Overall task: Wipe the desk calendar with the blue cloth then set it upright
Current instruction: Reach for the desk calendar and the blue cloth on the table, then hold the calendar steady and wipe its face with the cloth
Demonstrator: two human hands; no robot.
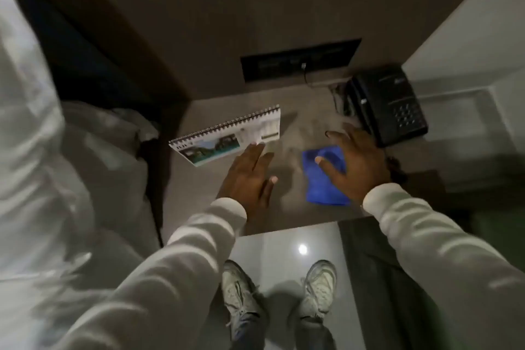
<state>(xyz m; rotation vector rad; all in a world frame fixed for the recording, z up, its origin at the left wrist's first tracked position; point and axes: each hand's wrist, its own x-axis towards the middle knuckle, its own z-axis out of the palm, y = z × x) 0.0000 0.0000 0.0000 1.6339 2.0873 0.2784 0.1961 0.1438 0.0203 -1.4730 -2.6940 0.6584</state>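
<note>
Sleeves: we see two pale long sleeves (181, 258) reaching forward from the bottom of the frame.
Shoes: our pale trainers (241, 293) stand on a glossy floor (284, 239) below the table edge.
Left hand: our left hand (250, 176) is spread flat, its grip released, fingertips at the near edge of the desk calendar.
Desk calendar: we note the desk calendar (227, 135) lying on the table (199, 207) at the left, spiral binding along its far edge, a photo page facing up; whether flat or slightly raised we cannot tell.
Right hand: our right hand (355, 162) is spread with fingers splayed over the blue cloth, its grip released and holding nothing.
Blue cloth: we log the blue cloth (324, 182) crumpled on the table, right of the calendar, partly under that hand.
Telephone: we list a black telephone (389, 105) at the table's far right corner.
Bedding: we see white bedding (56, 150) along the left side.
</note>
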